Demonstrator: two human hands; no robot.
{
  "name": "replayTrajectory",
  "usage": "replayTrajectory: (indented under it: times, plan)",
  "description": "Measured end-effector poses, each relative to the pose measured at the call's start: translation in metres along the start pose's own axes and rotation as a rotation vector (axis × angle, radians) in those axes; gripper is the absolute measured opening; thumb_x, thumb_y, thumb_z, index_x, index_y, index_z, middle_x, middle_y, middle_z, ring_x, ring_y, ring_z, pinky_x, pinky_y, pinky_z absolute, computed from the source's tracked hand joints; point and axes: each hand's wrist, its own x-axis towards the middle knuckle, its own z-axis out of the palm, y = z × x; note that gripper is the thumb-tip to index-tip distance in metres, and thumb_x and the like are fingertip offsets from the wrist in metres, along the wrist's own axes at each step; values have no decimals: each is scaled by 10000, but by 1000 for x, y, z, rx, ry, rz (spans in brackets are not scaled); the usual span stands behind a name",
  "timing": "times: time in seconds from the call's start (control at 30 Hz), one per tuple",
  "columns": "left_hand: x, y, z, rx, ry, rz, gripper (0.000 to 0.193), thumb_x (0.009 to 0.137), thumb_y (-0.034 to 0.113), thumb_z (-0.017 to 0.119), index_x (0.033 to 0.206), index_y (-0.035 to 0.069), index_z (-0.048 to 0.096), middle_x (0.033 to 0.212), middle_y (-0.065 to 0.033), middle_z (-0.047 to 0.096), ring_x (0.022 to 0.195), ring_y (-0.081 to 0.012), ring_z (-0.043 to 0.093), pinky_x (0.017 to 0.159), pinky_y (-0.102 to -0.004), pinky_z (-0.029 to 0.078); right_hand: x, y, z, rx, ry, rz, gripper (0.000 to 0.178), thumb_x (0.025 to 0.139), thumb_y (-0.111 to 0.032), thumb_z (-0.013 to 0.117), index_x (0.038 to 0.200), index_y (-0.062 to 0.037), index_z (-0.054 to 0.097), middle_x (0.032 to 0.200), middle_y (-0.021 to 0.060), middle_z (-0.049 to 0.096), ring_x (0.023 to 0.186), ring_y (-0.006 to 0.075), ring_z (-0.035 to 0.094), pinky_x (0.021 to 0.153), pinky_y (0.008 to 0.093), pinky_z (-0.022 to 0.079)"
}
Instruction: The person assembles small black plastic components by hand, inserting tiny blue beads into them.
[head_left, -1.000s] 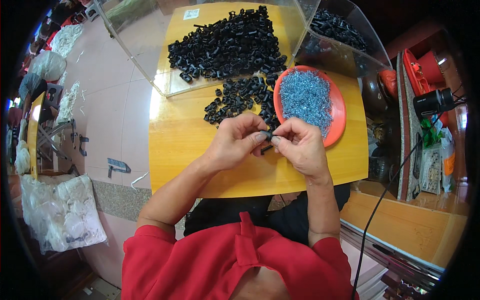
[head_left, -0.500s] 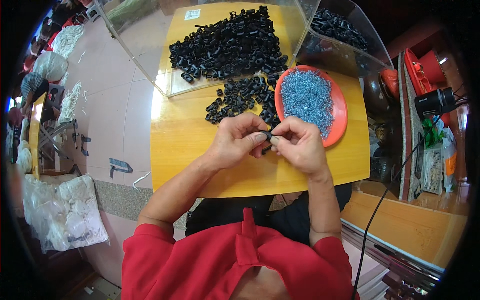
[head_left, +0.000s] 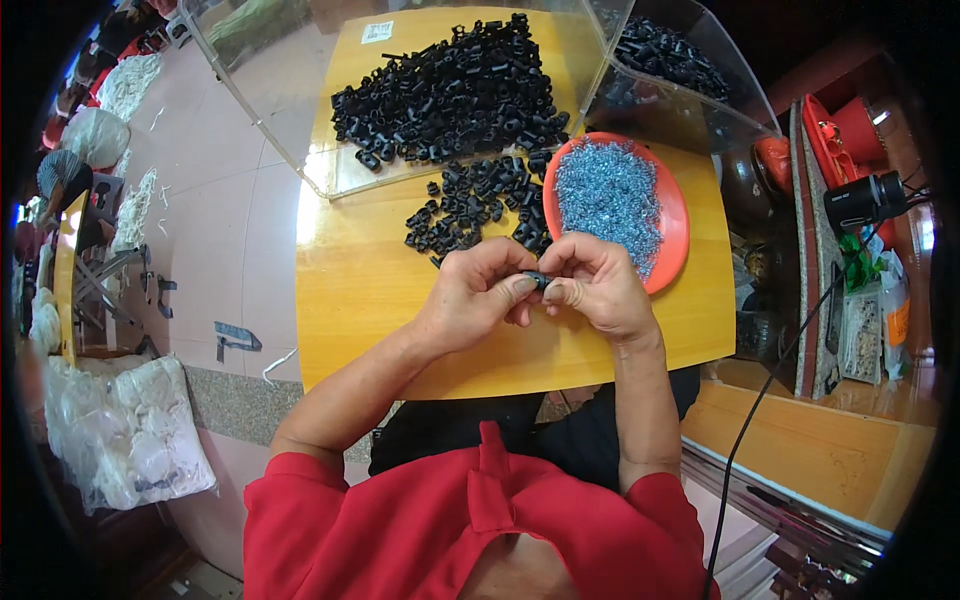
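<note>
Between both hands, over the near part of the yellow table (head_left: pixel 350 330), is a small black plastic part (head_left: pixel 538 281). My left hand (head_left: pixel 478 288) pinches its left end between thumb and fingers. On its other end, the thumb and forefinger of my right hand (head_left: pixel 603 288) are closed; whether a small piece sits in that pinch is hidden. Beyond my hands lies a loose pile of similar black parts (head_left: pixel 465 205). Just past my right hand, an orange-red oval tray (head_left: pixel 677 225) holds many tiny shiny bluish metal pieces (head_left: pixel 608 195), possibly screws.
A clear plastic bin (head_left: pixel 318 185) with a large heap of black parts (head_left: pixel 450 95) stands at the back; another clear bin (head_left: pixel 700 110) is at the back right. A black cable (head_left: pixel 752 430) runs down the right. Left on the floor lies a bag of white material (head_left: pixel 130 430).
Both hands have shifted slightly toward me, and the black part between them now shows more plainly. The whole view has moved a little.
</note>
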Motion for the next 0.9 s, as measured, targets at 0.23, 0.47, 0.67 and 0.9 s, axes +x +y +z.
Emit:
replayTrajectory:
  times: [0.23,0.47,0.67,0.9]
  plan:
    - [3,-5,-1,-13,35,100,211,884,57,576,1072,-29,533,819,-63,597,701,-104,582,601,-247,493,-9,-41,-22,-232,133,107,122,811,-45,661,893,8,587,722,20,584,624,62,541,516,198,431]
    - [-17,23,17,270,-236,287,218,856,89,607,1033,-31,563,847,-79,597,738,-157,590,666,-279,486,26,-123,-93,-13,562,-424,339,904,-117,550,1151,104,481,1096,203,589,967,213,604,759,269,513]
    - [-61,70,58,-228,-976,398,386,925,159,528,1214,-89,469,1151,-261,517,1036,-380,546,859,-411,468,-13,-72,-84,-549,604,-194,246,856,-96,619,1028,79,596,888,116,660,766,140,618,654,234,480]
    - [-85,74,124,-868,-1012,527,354,958,168,424,1183,-104,452,1154,-239,507,1060,-360,523,879,-417,442,-35,-47,-84,-1036,603,29,175,810,-74,645,937,45,648,757,91,651,684,112,591,622,261,465]
